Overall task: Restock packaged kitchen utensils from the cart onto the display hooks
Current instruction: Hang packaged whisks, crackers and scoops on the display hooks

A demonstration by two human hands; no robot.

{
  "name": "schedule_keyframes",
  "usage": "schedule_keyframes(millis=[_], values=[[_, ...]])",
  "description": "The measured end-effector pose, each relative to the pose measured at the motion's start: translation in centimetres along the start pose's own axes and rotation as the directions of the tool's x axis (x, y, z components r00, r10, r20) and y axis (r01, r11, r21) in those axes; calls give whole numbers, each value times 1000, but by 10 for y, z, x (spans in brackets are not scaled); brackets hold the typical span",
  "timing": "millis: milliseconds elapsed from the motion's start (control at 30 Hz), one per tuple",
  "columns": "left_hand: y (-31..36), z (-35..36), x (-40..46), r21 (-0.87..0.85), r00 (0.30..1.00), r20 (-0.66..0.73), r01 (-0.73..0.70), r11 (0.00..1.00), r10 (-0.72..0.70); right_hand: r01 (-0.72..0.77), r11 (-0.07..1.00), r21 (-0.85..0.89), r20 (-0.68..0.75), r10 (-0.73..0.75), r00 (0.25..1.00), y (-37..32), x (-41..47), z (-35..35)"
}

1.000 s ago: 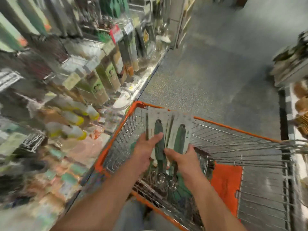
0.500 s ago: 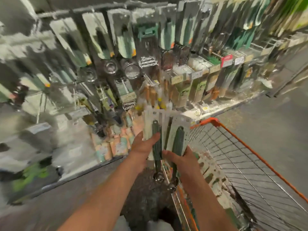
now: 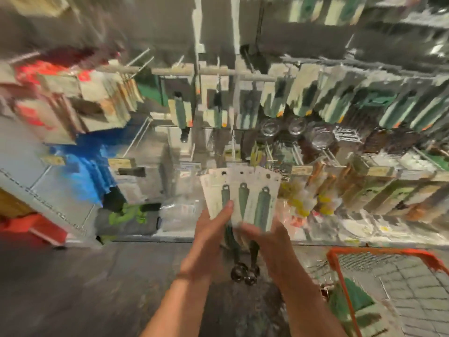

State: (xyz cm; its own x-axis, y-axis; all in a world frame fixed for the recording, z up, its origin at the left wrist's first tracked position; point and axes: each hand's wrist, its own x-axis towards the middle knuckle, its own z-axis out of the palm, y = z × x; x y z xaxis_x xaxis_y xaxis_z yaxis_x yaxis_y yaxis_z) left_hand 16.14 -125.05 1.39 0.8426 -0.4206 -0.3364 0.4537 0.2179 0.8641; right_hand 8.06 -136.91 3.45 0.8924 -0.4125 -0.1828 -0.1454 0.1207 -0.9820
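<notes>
Both hands, left hand (image 3: 211, 231) and right hand (image 3: 272, 235), are gripping fanned pale cards of green-handled utensils (image 3: 243, 198); blurred display hooks (image 3: 269, 154) are hanging just beyond, orange cart (image 3: 340, 268) sitting right.

Light: we see even, moderately bright indoor light.
Blur: we find heavy motion smear and blocky artefacts throughout.
Edges: wide-angle bending.
</notes>
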Motion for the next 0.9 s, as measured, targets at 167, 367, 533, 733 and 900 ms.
schedule_keyframes(millis=[167, 367, 533, 733, 900], values=[[54, -62, 2, -49, 994, -106, -31, 998, 25, -3, 999, 50, 116, -3, 993, -11, 23, 80], [97, -113, 13, -96, 985, -167, -69, 993, 52, -65, 992, 108, 31, 62, 998, -16, 53, 150], [116, -125, 21, -104, 988, -145, -70, 992, 54, -55, 994, 98, -9, 56, 998, -31, 75, 171], [139, -125, 51, -77, 975, -200, -109, 991, 92, -107, 985, 138, 10, 106, 994, -42, 111, 178], [155, -125, 83, -35, 950, -285, -140, 990, 124, -80, 991, 102, 26, 78, 997, -57, 151, 174]])
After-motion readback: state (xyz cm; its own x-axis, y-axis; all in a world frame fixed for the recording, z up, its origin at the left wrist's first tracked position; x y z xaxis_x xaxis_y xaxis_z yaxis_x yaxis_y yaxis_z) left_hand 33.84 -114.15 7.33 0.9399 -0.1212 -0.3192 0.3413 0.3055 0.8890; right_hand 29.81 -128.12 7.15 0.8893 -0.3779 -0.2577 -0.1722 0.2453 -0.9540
